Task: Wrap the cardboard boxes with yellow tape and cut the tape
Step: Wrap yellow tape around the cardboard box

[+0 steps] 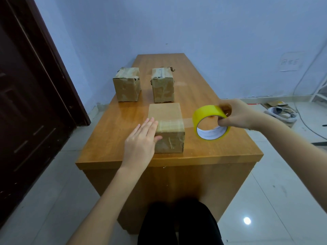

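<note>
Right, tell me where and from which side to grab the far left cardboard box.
Grip the far left box across its two side walls, coming down from above. It stands upright with a gap to its neighbour, so fingers probably fit on both sides; its torn, taped top flaps look like a poor hold.

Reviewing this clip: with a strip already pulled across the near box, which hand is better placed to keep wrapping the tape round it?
The right hand. It grips the yellow tape roll beside the near box, with the strip running to the box top. The left hand lies flat against the box's left side, steadying it.
</note>
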Action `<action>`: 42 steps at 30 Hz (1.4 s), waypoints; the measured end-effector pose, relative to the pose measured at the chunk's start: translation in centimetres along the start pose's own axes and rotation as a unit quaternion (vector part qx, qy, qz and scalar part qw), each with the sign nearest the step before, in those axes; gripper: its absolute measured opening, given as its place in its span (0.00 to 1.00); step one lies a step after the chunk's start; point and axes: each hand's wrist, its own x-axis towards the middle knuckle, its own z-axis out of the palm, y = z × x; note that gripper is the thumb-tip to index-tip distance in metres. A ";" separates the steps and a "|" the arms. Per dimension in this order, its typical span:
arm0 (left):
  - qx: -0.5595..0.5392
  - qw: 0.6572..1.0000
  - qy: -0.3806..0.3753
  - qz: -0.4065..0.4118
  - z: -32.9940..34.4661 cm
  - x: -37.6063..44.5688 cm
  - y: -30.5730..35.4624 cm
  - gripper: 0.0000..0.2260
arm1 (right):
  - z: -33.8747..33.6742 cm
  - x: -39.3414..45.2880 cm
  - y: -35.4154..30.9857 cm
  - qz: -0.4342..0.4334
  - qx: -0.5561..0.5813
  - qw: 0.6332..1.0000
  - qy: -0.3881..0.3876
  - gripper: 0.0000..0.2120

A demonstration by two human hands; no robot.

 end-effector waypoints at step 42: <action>-0.031 0.998 -0.039 -0.042 -0.1 -0.1 1.0 0.24 | 1.4 -1.8 3.3 0.050 -0.160 0.985 -0.038 0.41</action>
